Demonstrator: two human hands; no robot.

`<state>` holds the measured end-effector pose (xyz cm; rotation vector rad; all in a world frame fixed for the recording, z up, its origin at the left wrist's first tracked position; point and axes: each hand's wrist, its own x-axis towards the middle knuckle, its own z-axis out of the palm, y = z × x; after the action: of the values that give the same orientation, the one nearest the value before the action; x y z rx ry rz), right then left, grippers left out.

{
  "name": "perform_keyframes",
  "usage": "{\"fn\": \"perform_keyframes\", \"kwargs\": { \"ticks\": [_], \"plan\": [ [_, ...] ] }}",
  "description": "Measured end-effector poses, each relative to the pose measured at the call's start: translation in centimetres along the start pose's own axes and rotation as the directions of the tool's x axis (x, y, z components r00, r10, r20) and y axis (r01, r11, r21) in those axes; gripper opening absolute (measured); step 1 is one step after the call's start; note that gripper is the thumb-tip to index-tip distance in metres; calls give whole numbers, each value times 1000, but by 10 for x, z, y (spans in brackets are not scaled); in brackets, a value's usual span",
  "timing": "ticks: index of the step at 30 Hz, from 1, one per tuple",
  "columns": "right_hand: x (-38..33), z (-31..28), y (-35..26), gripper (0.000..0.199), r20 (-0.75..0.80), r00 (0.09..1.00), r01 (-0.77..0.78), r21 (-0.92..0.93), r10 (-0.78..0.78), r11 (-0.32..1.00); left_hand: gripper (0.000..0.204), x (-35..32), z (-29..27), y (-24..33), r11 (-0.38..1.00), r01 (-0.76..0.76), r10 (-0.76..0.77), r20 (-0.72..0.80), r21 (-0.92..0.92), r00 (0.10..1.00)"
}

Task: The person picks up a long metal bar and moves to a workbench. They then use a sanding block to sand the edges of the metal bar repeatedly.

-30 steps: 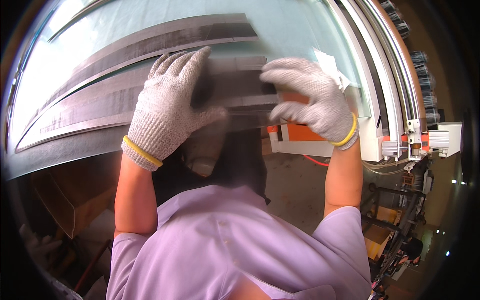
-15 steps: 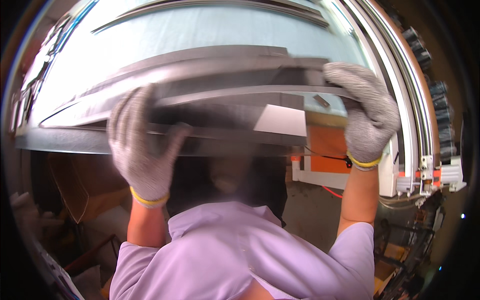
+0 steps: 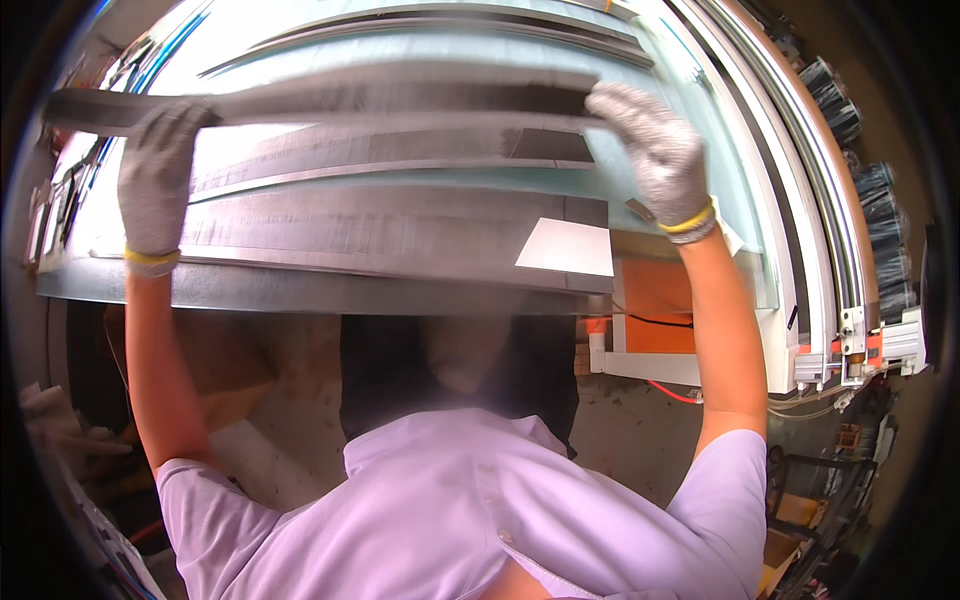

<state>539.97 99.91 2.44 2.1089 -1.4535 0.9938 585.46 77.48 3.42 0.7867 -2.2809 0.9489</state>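
We see a dark strip held above the table, its left end reaching past the gloved left hand, which is closed around it; the right hand, also gloved, curls onto the right end. Blur leaves us unsure how tightly the hands grip. On the near side lie 2 dark panels, 1 with a white patch.

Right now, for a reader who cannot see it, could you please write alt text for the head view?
A grey-gloved left hand and right hand hold a long dark strip, blurred, above a pale table with other dark strips on it. A lilac shirt fills the lower middle of the view.
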Motion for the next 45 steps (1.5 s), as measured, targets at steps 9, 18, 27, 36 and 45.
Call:
{"fn": "perform_keyframes", "kwargs": {
  "ticks": [9, 18, 27, 36, 45],
  "plan": [
    [-31, 22, 14, 38, 389, 908, -118, -125, 158, 985, 30, 27, 30, 23, 810, 255, 151, 608, -529, 779],
    [-70, -34, -28, 29, 382, 763, -348, -437, 522, 829, 33, 41, 44, 26, 857, 225, 121, 604, -464, 788],
    [-121, -61, -85, 35, 371, 905, -188, -86, 207, 978, 48, 45, -66, 204, 607, -37, 327, 206, -794, 922],
    [-99, -30, -103, 22, 38, 639, -719, 385, 768, 579, 36, 32, -73, 298, 502, -19, 156, 70, -864, 985],
    [-38, 15, -98, 26, 208, 658, -707, 501, 724, 499, 48, 14, -72, 301, 620, 99, -24, 107, -779, 994]
  ]
}}
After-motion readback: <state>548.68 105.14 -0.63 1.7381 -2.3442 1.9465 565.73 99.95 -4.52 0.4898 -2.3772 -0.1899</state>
